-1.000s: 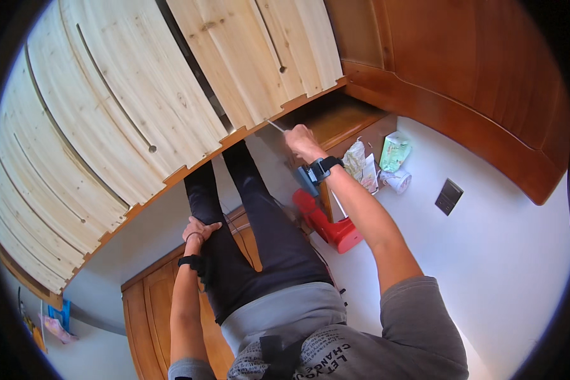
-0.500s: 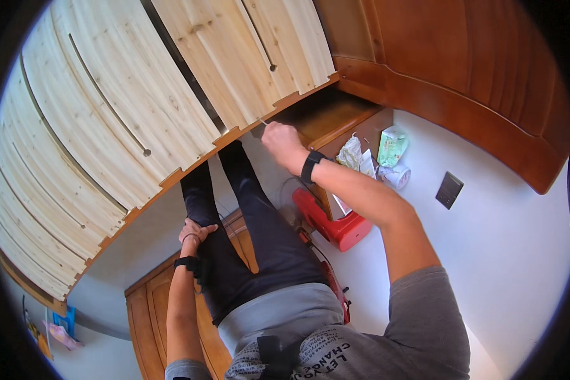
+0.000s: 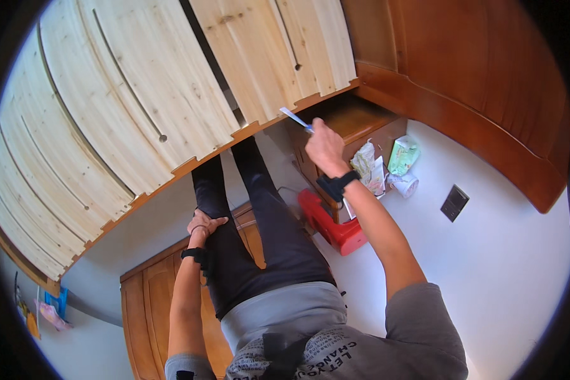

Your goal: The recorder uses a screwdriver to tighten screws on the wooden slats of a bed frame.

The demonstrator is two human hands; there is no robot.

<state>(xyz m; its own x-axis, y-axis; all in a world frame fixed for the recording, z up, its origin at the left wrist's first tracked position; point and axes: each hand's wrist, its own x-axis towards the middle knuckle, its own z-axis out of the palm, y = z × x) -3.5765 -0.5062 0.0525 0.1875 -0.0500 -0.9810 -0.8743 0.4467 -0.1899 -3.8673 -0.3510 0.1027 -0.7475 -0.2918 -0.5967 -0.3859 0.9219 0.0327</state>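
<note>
In my right hand (image 3: 327,148) is a slim tool (image 3: 296,118) with a pale flat tip and a blue part by the fingers; its exact kind is unclear. The tip points up and left, close to the front edge of the pale wooden bed slats (image 3: 259,69). My fingers are closed around its handle. My left hand (image 3: 204,225) lies on my left leg near the knee, thumb spread, holding nothing. Both wrists wear dark bands.
A brown wooden drawer unit (image 3: 335,126) stands beyond my right hand, with a green packet (image 3: 403,155) and a roll (image 3: 404,184) beside it. A red object (image 3: 335,228) is below. A reddish wooden headboard (image 3: 468,82) rises at right, near a dark wall socket (image 3: 455,202).
My right hand has drawn back from the slat edge, rightward and slightly down, so the tool now shows more fully. The whole view has shifted a little; my left hand stays on the leg.
</note>
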